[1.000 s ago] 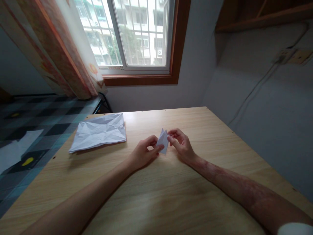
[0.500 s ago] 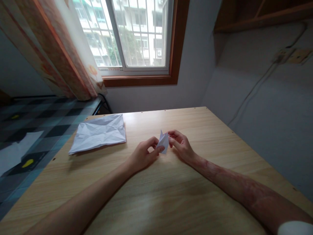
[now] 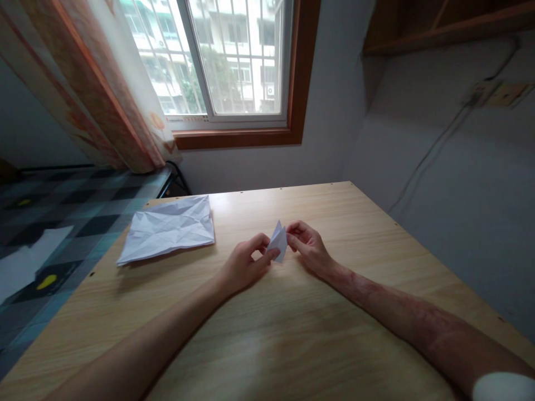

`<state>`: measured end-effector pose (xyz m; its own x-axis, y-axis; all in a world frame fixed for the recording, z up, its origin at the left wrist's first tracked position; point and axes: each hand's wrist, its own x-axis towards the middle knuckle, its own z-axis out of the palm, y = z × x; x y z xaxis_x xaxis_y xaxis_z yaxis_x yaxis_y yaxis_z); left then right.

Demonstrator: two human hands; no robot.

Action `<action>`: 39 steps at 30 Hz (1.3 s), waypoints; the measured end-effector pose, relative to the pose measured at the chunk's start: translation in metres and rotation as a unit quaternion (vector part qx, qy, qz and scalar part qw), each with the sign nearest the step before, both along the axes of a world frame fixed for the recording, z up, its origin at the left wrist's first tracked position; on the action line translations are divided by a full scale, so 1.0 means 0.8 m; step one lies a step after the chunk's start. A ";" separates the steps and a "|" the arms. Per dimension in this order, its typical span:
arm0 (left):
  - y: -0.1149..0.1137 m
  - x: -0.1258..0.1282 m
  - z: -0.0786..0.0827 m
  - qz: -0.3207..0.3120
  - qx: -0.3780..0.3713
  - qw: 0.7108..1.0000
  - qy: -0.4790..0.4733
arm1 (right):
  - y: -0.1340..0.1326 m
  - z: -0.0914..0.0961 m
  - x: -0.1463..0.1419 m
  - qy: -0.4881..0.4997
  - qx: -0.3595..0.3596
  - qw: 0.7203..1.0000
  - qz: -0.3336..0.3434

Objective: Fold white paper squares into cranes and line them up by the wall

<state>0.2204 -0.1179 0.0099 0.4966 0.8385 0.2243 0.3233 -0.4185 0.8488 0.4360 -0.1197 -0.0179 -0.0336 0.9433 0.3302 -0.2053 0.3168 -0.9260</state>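
Note:
A small piece of white folded paper [image 3: 277,243] with pointed tips stands a little above the table, near its middle. My left hand [image 3: 249,260] pinches its lower left side between thumb and fingers. From the other side, my right hand [image 3: 306,244] has thumb and forefinger closed at the paper's right edge. Its other fingers are curled, and the exact spot of the pinch is too small to make out. To the left lies a larger white creased sheet stack [image 3: 169,229], apart from both hands.
The wooden table [image 3: 259,340] has its far edge below the window [image 3: 240,67]. A bed with a checked cover [image 3: 104,186] and loose white paper [image 3: 31,259] stands at the left. A white round object [image 3: 505,387] shows at the bottom right corner. A cable [image 3: 426,156] hangs on the right wall.
The right-hand tip of the folded paper has shifted, so two points now stand out more clearly at its top. Both hands have stayed nearly in place.

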 end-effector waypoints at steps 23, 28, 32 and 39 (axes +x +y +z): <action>0.004 -0.002 0.002 -0.015 -0.005 1.000 0.004 | 0.001 -0.001 0.003 0.008 -0.020 0.998 0.055; 0.003 -0.002 0.001 -0.014 -0.006 1.000 0.004 | 0.000 -0.002 0.002 0.002 -0.004 1.000 0.028; 0.002 0.001 0.004 -0.003 -0.003 1.000 -0.007 | -0.001 -0.002 0.000 0.002 -0.003 1.000 -0.015; 0.004 0.003 0.005 0.002 -0.016 1.000 -0.025 | -0.008 -0.003 0.000 -0.049 0.009 0.998 -0.044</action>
<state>0.2231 -0.1151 0.0141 0.4824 0.8474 0.2220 0.2823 -0.3902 0.8764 0.4363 -0.1264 -0.0200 0.0153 0.9380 0.3462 -0.0842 0.3462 -0.9344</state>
